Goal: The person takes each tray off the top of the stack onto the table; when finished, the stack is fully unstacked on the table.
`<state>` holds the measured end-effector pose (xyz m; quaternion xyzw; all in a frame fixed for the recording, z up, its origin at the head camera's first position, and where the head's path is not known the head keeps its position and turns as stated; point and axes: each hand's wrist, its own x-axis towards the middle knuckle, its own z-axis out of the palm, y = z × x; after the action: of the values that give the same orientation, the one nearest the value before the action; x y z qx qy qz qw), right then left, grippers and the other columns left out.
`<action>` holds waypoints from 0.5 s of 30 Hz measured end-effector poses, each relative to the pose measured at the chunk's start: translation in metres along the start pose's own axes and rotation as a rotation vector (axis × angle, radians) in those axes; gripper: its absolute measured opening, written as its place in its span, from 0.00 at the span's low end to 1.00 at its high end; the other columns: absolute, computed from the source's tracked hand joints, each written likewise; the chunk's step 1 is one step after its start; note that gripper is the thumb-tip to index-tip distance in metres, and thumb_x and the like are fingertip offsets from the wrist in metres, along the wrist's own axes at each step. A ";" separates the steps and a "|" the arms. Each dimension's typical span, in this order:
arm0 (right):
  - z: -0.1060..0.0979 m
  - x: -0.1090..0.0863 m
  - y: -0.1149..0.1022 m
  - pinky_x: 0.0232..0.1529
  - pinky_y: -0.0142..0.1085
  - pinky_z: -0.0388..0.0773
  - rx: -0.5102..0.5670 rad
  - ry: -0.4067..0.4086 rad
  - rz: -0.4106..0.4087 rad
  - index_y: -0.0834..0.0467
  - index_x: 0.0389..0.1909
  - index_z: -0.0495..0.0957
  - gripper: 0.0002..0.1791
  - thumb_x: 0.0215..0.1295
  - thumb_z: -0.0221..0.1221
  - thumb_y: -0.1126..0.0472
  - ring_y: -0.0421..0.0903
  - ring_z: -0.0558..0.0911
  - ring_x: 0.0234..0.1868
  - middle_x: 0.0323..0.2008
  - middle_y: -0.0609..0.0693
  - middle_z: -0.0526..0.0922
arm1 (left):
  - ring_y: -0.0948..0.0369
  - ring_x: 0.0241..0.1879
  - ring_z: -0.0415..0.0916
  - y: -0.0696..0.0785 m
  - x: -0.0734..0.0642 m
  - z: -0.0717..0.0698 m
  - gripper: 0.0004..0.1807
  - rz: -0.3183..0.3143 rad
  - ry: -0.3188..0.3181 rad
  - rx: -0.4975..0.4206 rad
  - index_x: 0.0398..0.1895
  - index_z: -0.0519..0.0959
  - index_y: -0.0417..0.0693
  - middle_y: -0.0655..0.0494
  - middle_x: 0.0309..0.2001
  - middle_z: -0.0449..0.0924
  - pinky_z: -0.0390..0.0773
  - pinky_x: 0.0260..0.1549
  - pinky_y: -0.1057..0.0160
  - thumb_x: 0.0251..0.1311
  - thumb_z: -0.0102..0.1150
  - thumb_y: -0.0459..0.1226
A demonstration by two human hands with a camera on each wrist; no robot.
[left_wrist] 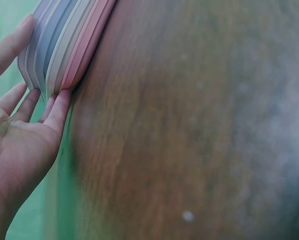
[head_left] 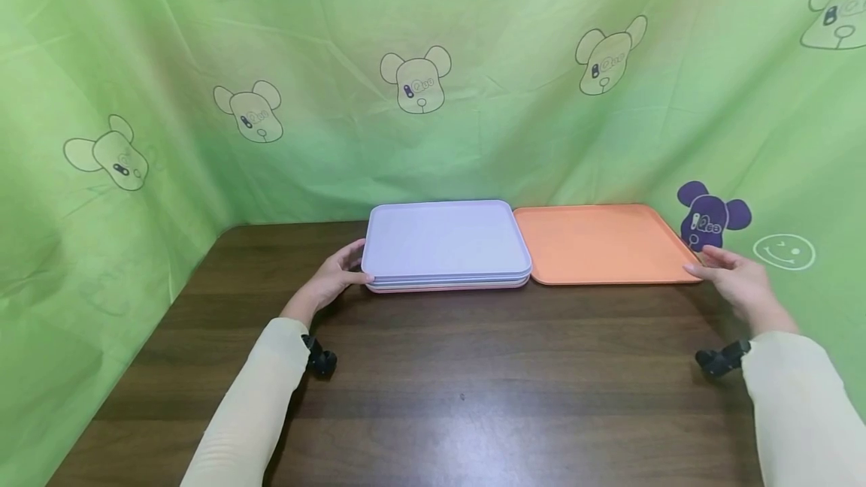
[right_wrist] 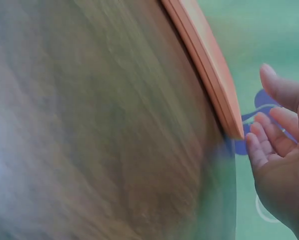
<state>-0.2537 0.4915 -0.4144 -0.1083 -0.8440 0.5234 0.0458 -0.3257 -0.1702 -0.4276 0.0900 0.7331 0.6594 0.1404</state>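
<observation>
A stack of several rectangular trays (head_left: pixel 446 237) lies at the back of the table, lavender on top. From the side, the left wrist view shows lavender, grey-blue, pale and pink tray edges (left_wrist: pixel 82 50). My left hand (head_left: pixel 333 276) is at the stack's left end, thumb by the front corner and fingertips against the edges, with the fingers extended. To the right of the stack, edge to edge, lies an orange tray (head_left: pixel 605 245). My right hand (head_left: pixel 740 284) is by its right front corner, fingers loosely extended; in the right wrist view the fingertips (right_wrist: pixel 252 142) come right at that corner.
The brown wooden table (head_left: pixel 460 374) stretches out in front of the trays. A green cloth (head_left: pixel 501 134) printed with bear heads hangs behind and along both sides, close to the trays' back edges.
</observation>
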 end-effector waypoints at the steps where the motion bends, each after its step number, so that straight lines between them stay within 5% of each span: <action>1: 0.002 -0.001 -0.002 0.53 0.17 0.64 -0.001 -0.001 -0.008 0.70 0.73 0.46 0.49 0.64 0.64 0.50 0.21 0.71 0.52 0.49 0.24 0.77 | 0.49 0.73 0.47 0.000 0.000 0.000 0.47 0.002 0.000 0.000 0.76 0.53 0.47 0.48 0.76 0.48 0.54 0.67 0.49 0.55 0.67 0.27; 3: 0.007 -0.003 -0.006 0.46 0.16 0.67 0.005 -0.002 -0.030 0.72 0.72 0.48 0.48 0.64 0.64 0.52 0.15 0.71 0.39 0.34 0.15 0.73 | 0.49 0.72 0.48 0.000 0.000 0.000 0.47 0.003 0.004 0.003 0.76 0.54 0.47 0.48 0.75 0.48 0.54 0.67 0.49 0.55 0.67 0.27; 8: 0.023 -0.005 -0.018 0.40 0.16 0.69 -0.012 -0.016 -0.088 0.74 0.70 0.50 0.46 0.65 0.63 0.53 0.14 0.70 0.36 0.54 0.33 0.77 | 0.49 0.72 0.50 0.000 -0.001 0.001 0.45 0.009 0.022 0.017 0.75 0.56 0.47 0.48 0.75 0.51 0.56 0.67 0.49 0.54 0.67 0.27; 10: 0.031 -0.005 -0.022 0.41 0.18 0.72 0.064 -0.037 -0.111 0.76 0.70 0.49 0.45 0.66 0.63 0.56 0.16 0.72 0.37 0.56 0.38 0.77 | 0.49 0.72 0.50 0.000 -0.001 0.001 0.45 0.011 0.024 0.018 0.75 0.56 0.47 0.49 0.75 0.51 0.56 0.66 0.49 0.55 0.67 0.27; 15: 0.051 -0.005 -0.034 0.40 0.22 0.76 0.329 -0.100 -0.145 0.77 0.70 0.46 0.44 0.64 0.63 0.66 0.23 0.78 0.37 0.36 0.26 0.78 | 0.50 0.71 0.50 -0.001 0.000 0.001 0.45 0.011 0.026 0.020 0.75 0.56 0.48 0.49 0.74 0.52 0.57 0.66 0.50 0.55 0.67 0.27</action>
<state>-0.2630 0.4311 -0.4063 -0.0119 -0.7538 0.6544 0.0584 -0.3250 -0.1692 -0.4283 0.0871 0.7408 0.6539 0.1263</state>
